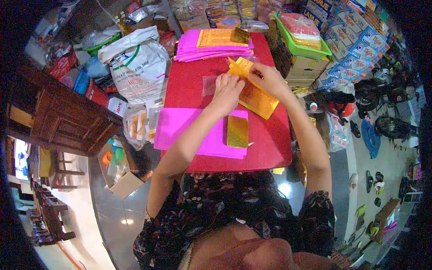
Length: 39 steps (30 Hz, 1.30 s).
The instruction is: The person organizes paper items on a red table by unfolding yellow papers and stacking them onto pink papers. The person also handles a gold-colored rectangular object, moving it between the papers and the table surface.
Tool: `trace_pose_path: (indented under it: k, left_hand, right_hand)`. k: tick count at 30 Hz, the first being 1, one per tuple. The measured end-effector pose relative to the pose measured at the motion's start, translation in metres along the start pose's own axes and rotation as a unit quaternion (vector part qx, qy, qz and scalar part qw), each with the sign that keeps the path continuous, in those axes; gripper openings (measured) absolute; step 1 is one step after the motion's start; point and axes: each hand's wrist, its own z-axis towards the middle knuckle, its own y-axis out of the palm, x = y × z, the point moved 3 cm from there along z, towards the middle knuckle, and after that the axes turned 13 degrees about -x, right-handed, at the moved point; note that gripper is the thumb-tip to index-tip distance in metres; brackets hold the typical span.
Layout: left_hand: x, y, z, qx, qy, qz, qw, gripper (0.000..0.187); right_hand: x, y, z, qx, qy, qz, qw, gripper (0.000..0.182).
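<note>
Near the far middle of the red table (270, 148), both hands are on a yellow-orange paper packet (256, 100) lying at a slant. My left hand (228, 93) has its fingers bent and closed on the packet's left edge, near its crumpled far end. From the other side, my right hand (271, 82) pinches the packet's upper part between thumb and fingers. A clear plastic sleeve (209, 85) lies partly under my left hand. Closer to me is a stack of pink sheets (198, 135), with a gold card-like stack (237, 132) on its right end.
At the table's far edge rests a pile of pink sheets (189, 47) topped by orange printed paper (218, 38). A large white sack (139, 67) stands to the left. On the right are a green basket (292, 42) on boxes and stacked beer cartons (351, 45).
</note>
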Motion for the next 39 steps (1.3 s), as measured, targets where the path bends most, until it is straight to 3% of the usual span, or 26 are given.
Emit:
trace_pose_path:
  k: [3,7,9,14,22,24,25,26,27,28,30,32,33,34,36,37,38,39]
  left_hand:
    - [-0.002,-0.001,0.0,-0.076,0.007,0.057,0.995,0.039]
    - [-0.01,0.017,-0.005,-0.058,0.036,0.003,0.998,0.033]
    - [-0.01,0.023,-0.009,-0.096,-0.026,-0.03,0.995,0.034]
    - [-0.015,0.03,-0.009,-0.077,0.004,-0.06,0.995,0.036]
    - [-0.018,0.033,-0.008,-0.075,-0.005,-0.06,0.995,0.037]
    - [-0.019,0.03,-0.006,-0.108,-0.016,-0.089,0.99,0.042]
    - [-0.018,0.026,-0.005,-0.106,-0.016,-0.09,0.99,0.042]
    - [-0.019,0.019,-0.004,-0.045,-0.04,-0.105,0.993,0.046]
    - [-0.02,0.011,-0.004,0.015,-0.063,-0.12,0.991,0.05]
    - [-0.02,0.003,-0.002,0.015,-0.062,-0.122,0.991,0.05]
    - [-0.027,-0.02,0.002,0.157,-0.078,-0.233,0.957,0.059]
    - [-0.04,-0.029,0.014,0.174,-0.1,-0.296,0.934,0.063]
    - [-0.052,-0.025,0.029,0.218,-0.037,-0.428,0.876,0.061]
    - [-0.046,-0.043,0.027,0.188,-0.055,-0.566,0.801,0.059]
    - [-0.056,-0.044,0.03,0.196,-0.054,-0.684,0.7,0.064]
    - [-0.046,-0.056,0.027,0.195,-0.044,-0.749,0.632,0.063]
    - [-0.045,-0.064,0.026,0.176,-0.045,-0.767,0.615,0.065]
    - [-0.05,-0.06,0.027,0.144,-0.015,-0.828,0.542,0.054]
  right_hand:
    - [0.005,0.0,0.003,-0.001,0.002,0.011,1.0,0.02]
    - [0.014,-0.02,0.005,0.053,0.0,0.052,0.997,0.02]
    - [0.033,-0.034,0.01,0.08,0.007,0.059,0.995,0.021]
    - [0.049,-0.08,0.013,0.145,0.044,0.069,0.986,0.023]
    - [0.0,-0.144,0.004,0.211,-0.051,-0.097,0.971,0.018]
    - [-0.017,-0.15,-0.003,0.223,-0.074,-0.076,0.969,0.016]
    - [-0.03,-0.154,-0.007,0.218,-0.08,-0.126,0.965,0.015]
    - [-0.043,-0.157,-0.012,0.213,-0.085,-0.176,0.957,0.014]
    - [-0.053,-0.16,-0.016,0.213,-0.085,-0.178,0.957,0.014]
    - [-0.063,-0.162,-0.021,0.201,-0.112,-0.171,0.958,0.014]
    - [-0.083,-0.167,-0.033,0.186,-0.136,-0.165,0.959,0.015]
    - [-0.101,-0.172,-0.043,0.141,-0.122,-0.17,0.968,0.015]
    - [-0.103,-0.173,-0.046,0.124,-0.093,-0.133,0.979,0.014]
    - [-0.112,-0.174,-0.049,0.128,-0.128,-0.17,0.969,0.014]
    - [-0.169,-0.168,-0.063,0.14,-0.052,-0.214,0.965,0.008]
    - [-0.167,-0.166,-0.061,0.145,0.026,-0.115,0.982,0.008]
    - [-0.164,-0.161,-0.062,0.135,0.03,-0.112,0.984,0.008]
    - [-0.166,-0.159,-0.064,0.145,-0.031,-0.181,0.972,0.008]
